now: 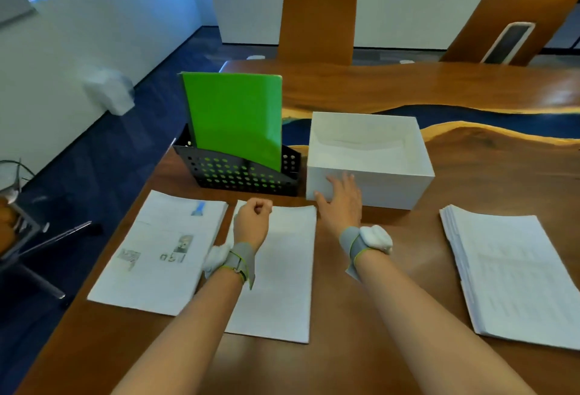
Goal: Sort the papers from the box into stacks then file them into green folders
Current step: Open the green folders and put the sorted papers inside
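Observation:
Three paper stacks lie on the wooden table: a left stack (pixel 160 250) with small pictures, a middle stack (pixel 282 269) of plain text pages, and a thicker right stack (pixel 508 272). A white box (pixel 370 159) stands behind them; its inside looks bare. Green folders (pixel 233 118) stand upright in a black perforated file holder (pixel 244 174) left of the box. My left hand (pixel 252 222) hovers as a fist over the middle stack's top edge, holding nothing. My right hand (pixel 342 200) lies with straight fingers against the box's front left corner.
Two brown chairs (pixel 318 14) stand beyond the table's far edge, one with a phone-like object (pixel 508 41) leaning on it. The table (pixel 376 300) has a blue resin strip across it. A chair base and clutter sit on the floor at left.

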{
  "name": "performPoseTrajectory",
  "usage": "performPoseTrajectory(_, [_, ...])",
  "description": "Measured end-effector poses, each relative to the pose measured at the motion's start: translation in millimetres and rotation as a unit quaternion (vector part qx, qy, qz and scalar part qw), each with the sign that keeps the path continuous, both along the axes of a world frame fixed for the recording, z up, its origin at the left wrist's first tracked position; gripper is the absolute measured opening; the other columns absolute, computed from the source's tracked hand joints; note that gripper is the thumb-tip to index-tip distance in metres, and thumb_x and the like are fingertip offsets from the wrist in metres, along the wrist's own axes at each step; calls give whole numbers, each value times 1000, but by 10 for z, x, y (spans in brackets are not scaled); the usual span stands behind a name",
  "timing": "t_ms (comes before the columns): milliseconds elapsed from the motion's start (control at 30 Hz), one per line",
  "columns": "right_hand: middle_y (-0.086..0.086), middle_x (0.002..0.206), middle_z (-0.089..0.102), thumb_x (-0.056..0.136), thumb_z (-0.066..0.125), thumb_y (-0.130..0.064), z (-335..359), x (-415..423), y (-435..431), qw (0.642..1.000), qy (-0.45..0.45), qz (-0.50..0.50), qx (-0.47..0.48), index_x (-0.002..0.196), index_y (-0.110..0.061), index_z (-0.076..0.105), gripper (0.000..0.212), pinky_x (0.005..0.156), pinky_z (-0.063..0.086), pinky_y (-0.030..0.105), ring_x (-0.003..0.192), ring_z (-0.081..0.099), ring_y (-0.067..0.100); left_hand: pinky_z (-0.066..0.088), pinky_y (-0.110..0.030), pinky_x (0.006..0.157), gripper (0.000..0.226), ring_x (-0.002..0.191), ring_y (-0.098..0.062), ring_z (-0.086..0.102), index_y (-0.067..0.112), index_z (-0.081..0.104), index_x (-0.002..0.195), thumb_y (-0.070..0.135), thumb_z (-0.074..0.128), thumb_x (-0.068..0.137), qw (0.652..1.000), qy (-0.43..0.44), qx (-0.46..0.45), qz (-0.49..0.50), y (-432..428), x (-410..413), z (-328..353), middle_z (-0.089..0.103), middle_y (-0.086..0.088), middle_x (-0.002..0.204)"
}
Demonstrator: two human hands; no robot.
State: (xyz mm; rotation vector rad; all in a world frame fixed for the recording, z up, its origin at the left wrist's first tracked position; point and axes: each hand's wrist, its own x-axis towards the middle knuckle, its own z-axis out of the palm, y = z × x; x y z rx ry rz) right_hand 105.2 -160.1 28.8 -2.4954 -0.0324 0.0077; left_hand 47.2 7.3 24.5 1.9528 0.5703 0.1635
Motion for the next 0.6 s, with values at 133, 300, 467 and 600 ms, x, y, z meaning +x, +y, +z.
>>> performPoseTrajectory(133, [9, 160, 5, 97, 45, -41, 84, 307, 267, 995, -8, 32, -91, 149, -21, 24, 59, 119, 0, 44, 148, -3, 27, 46, -31, 77, 15, 85, -20, 56, 8, 66, 96, 21, 58, 93, 997, -63, 41, -15, 366, 460, 367, 66, -10, 94])
performPoseTrajectory(300, [9, 160, 6, 99, 31, -48, 23, 643, 382, 979, 31, 38, -199, 152, -17, 10, 65, 118, 2, 49, 148, 0, 29, 46, -35, 93, 14, 105, -24, 57, 11, 66, 99, 21, 62, 89, 987, -126, 99, -24, 700, 1203, 857, 65, -9, 108])
performPoseTrajectory(467, [4, 161, 5, 98, 25, -52, -272, 676, 345, 965, 8, 60, -254, 152, -22, 6, 65, 117, -5, 50, 148, -3, 27, 33, -31, 99, 31, 117, -27, 47, 12, 60, 113, 24, 67, 85, 962, -165, 214, -50, 783, 1869, 1194, 55, -10, 123])
performPoseTrajectory(600, [2, 161, -1, 97, 18, -56, -416, 698, 287, 958, -16, 64, -281, 151, -27, -7, 67, 116, -10, 47, 148, -5, 27, 23, -35, 114, 53, 135, -26, 31, 17, 44, 133, 32, 65, 86, 928, -160, 324, -88, 801, 2246, 1287, 39, -7, 143])
